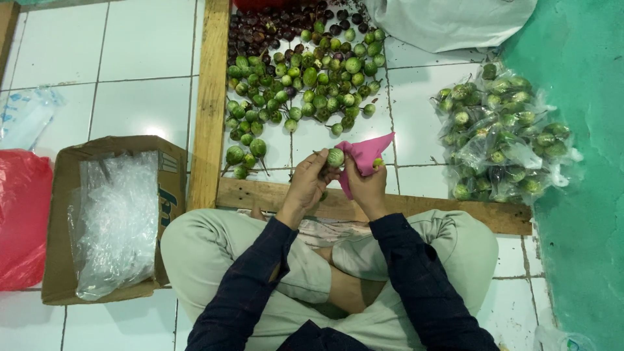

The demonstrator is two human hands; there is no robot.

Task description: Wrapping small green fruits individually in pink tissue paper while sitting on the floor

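My left hand (307,184) holds a small round green eggplant (335,157) by its stem end. My right hand (366,186) grips a pink cloth (368,152) that presses against the eggplant's right side. Both hands hover just above a wooden plank (273,194) in front of my crossed legs. A heap of small green eggplants (305,84) lies on the white tiles beyond the plank, with dark purple ones (273,29) at its far end.
A pile of clear bags filled with green eggplants (504,140) lies at the right by a green wall (578,195). At the left stand a cardboard box of clear plastic bags (114,214) and a red plastic bag (23,218). A white sack (448,23) sits at the top.
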